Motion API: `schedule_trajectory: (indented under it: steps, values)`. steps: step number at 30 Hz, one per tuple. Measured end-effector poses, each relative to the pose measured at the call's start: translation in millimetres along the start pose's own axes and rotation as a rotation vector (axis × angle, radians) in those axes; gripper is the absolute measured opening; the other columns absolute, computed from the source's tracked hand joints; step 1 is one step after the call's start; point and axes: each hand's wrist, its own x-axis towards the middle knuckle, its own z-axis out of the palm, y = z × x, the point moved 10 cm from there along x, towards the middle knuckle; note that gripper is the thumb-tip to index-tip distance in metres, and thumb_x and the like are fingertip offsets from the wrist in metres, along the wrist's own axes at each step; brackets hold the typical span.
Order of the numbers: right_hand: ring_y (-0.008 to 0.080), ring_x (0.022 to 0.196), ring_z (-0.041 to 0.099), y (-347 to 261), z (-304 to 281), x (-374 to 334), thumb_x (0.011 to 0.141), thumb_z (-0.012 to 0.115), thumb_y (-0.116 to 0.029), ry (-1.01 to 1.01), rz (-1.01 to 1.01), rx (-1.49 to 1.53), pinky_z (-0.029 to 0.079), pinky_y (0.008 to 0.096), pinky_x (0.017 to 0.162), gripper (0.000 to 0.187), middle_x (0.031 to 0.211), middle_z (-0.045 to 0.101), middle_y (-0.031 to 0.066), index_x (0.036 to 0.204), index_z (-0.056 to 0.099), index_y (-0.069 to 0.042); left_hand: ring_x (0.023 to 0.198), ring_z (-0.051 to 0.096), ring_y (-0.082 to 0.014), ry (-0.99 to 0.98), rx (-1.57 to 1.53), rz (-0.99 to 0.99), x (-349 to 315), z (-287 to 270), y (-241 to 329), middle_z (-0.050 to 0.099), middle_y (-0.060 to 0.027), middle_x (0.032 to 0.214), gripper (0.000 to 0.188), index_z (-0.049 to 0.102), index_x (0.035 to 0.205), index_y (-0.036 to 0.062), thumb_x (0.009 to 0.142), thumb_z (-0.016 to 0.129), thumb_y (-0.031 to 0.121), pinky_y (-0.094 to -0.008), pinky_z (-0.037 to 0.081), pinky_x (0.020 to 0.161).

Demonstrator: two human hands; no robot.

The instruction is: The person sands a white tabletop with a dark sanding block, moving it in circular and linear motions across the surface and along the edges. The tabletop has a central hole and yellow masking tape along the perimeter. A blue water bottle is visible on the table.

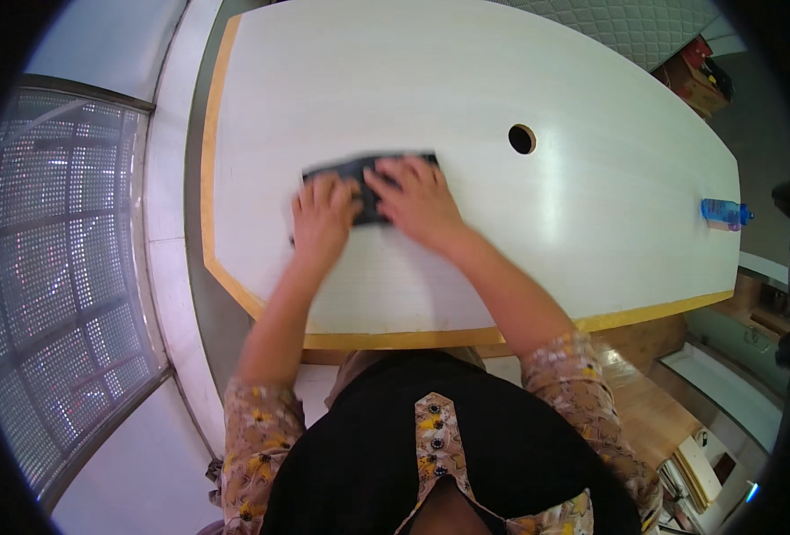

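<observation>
On white tabletop point(466, 89), black rectangular piece point(370, 209)

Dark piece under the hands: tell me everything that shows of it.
The dark piece is blackish, thin-looking and roughly rectangular, perhaps fabric; blur hides its texture. It lies on the white tabletop, left of the round hole. The left hand rests on its left part, the right hand on its right; its surface shows between them and along the far edge.

- No text, label, number or sign can be read.
- Blue bottle point(723, 212), right end of the white table point(368, 80): any marking is too small to tell.
- Cardboard box point(691, 86), far right: too small to read.
</observation>
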Motion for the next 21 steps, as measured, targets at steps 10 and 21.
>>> schedule_trajectory:
  steps: [10, 21]
  values:
    - [0.0292, 0.135, 0.045, -53.0, 23.5, 31.7, 0.091, 0.073, -0.028, -0.023, -0.118, 0.091, 0.038, 0.0501, 0.107, 0.049, 0.144, 0.054, -0.0023, 0.139, 0.065, -0.024, 0.118, 0.053, -0.0337, -0.020, -0.037, -0.112, -29.0, -29.9, -53.4, 0.059, -0.0057, 0.122, 0.028, 0.066, 0.113, 0.0183, 0.089, 0.078, 0.023, -0.0505, 0.040, 0.101]
    - [0.0193, 0.130, 0.048, -67.7, -26.0, -124.8, 0.079, 0.077, -0.028, -0.136, -0.114, 0.072, 0.041, 0.0398, 0.101, 0.057, 0.138, 0.054, -0.0073, 0.135, 0.069, -0.021, 0.113, 0.055, -0.0292, -0.196, -0.154, 0.106, -125.6, -23.4, 80.5, 0.060, -0.0039, 0.117, 0.033, 0.067, 0.112, 0.0182, 0.082, 0.080, 0.021, -0.0462, 0.042, 0.094]
